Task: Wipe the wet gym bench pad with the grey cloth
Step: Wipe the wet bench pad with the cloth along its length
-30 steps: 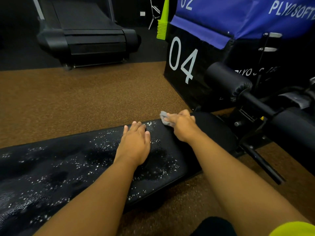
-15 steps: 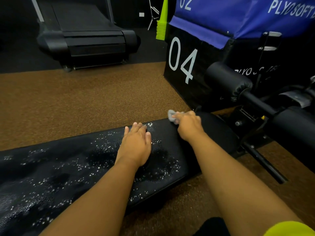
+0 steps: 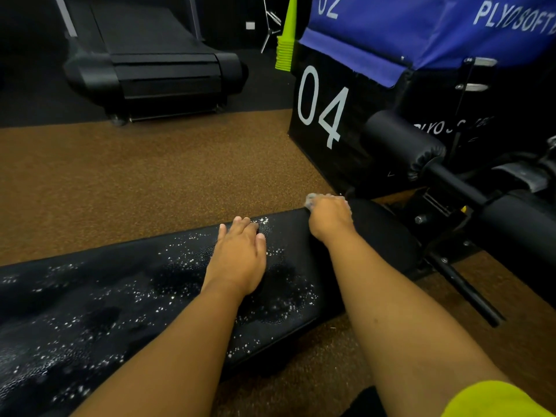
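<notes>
1. Right hand (image 3: pixel 329 219): grip closed over the grey cloth (image 3: pixel 310 201), fingers curled down on it. Only a small pale edge of the cloth shows, past the fingertips on the far side.
2. Cloth and right hand sit at the far edge of the bench pad (image 3: pixel 90 296), toward its right end, pressed against the pad surface.
3. Left hand (image 3: pixel 239 257): flat, palm down, fingers together and extended, holding nothing. It rests on the pad just left of the right hand, the two apart.
4. Pad is black and textured and runs from lower left to centre right. Water droplets (image 3: pixel 180 266) are scattered over it, thick around and left of the left hand. The strip under and right of the right hand looks free of droplets.
5. Both forearms reach in from the lower edge; a yellow-green sleeve (image 3: pixel 493 400) shows at the lower right corner.
6. Beyond the pad's right end: black bench frame with foam roller pads (image 3: pixel 400 139) on a bar.
7. Behind that: a black plyo box (image 3: pixel 322 106) marked "04", with a blue box (image 3: pixel 421 31) stacked on top, lettered "PLYOSOFT".
8. Floor is brown speckled rubber flooring (image 3: pixel 135 176). A black treadmill (image 3: pixel 156 64) stands at upper left, well apart from the bench.
9. A stack of lime-green cones (image 3: pixel 285 46) stands beside the plyo box's far corner.
</notes>
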Action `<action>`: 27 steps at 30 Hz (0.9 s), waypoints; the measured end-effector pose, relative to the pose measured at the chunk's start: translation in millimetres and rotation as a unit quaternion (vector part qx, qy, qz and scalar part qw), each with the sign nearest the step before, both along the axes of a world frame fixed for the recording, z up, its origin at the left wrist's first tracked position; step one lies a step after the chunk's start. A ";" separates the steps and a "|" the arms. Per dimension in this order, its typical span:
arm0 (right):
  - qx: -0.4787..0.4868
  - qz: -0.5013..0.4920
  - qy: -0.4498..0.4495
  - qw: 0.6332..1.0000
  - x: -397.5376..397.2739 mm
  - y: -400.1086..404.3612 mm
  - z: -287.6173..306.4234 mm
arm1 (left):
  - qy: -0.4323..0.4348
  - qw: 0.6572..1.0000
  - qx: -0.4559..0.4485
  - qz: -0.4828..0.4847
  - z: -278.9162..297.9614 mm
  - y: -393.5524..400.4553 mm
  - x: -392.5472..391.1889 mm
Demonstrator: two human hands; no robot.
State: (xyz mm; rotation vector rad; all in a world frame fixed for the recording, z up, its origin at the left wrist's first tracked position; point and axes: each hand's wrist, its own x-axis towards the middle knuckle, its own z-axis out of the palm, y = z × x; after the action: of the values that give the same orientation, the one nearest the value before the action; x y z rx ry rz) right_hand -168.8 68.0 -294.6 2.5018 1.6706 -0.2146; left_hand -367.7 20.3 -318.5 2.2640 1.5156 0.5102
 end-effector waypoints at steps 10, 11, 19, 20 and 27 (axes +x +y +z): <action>0.055 0.017 0.048 0.997 -25.3 2.6 -4.4 | -0.008 1.000 -0.005 0.001 1.2 -0.3 0.0; 0.052 0.043 0.061 0.996 -36.7 3.4 -5.6 | -0.006 1.000 -0.005 0.001 1.1 0.0 0.5; 0.061 0.028 0.062 0.996 -22.0 -10.2 -1.9 | -0.145 0.989 -0.020 0.035 12.5 -3.3 -9.9; 0.048 0.023 0.022 0.998 -22.1 -9.9 0.3 | -0.153 0.987 -0.012 0.044 15.9 -3.5 -13.4; 0.099 0.083 0.236 0.963 -68.5 -15.1 -2.2 | -0.177 0.978 -0.007 0.112 29.4 -9.3 -33.4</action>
State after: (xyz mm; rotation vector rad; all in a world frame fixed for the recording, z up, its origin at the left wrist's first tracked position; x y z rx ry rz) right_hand -237.3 52.9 -296.7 2.5731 2.1626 -0.7072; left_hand -401.1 11.0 -289.1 1.8744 1.5820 0.9094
